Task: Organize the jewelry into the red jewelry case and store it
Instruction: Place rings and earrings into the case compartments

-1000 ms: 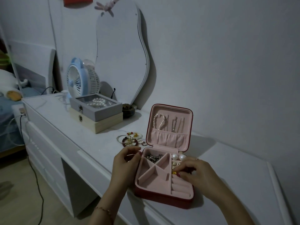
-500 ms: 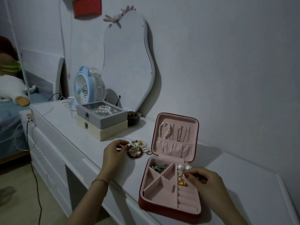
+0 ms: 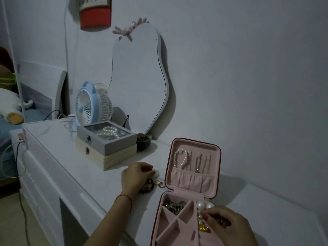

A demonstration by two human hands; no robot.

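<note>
The left hand [image 3: 135, 176] lies on the white bench [image 3: 85, 173] with its fingers curled down over a small heap of bracelets [image 3: 150, 181], just left of the open jewelry case [image 3: 191, 196]; the fingers cover most of the heap, and whether they have actually pinched a piece cannot be told. A thin bracelet circles that wrist. The right hand [image 3: 225, 224] reaches into the case's right-hand compartment, fingertips drawn together among the large pearls [image 3: 204, 205] and a gold piece [image 3: 203, 228]; what it grips, if anything, is hidden by the fingers.

The case stands at the near edge of the bench, red outside and pink inside, its lid upright. A pearl bracelet [image 3: 181, 158] and thin chains hang in the lid above a gathered pocket. A silver tangle [image 3: 173, 205] fills the far left compartment of the tray; the other left sections hold nothing.

Farther back on the bench sit two stacked boxes [image 3: 106, 148], the upper grey one showing pearls through its lid, a small dark bowl [image 3: 142, 141], a blue fan [image 3: 90, 105] and a wavy mirror [image 3: 138, 77] leaning against the wall.
</note>
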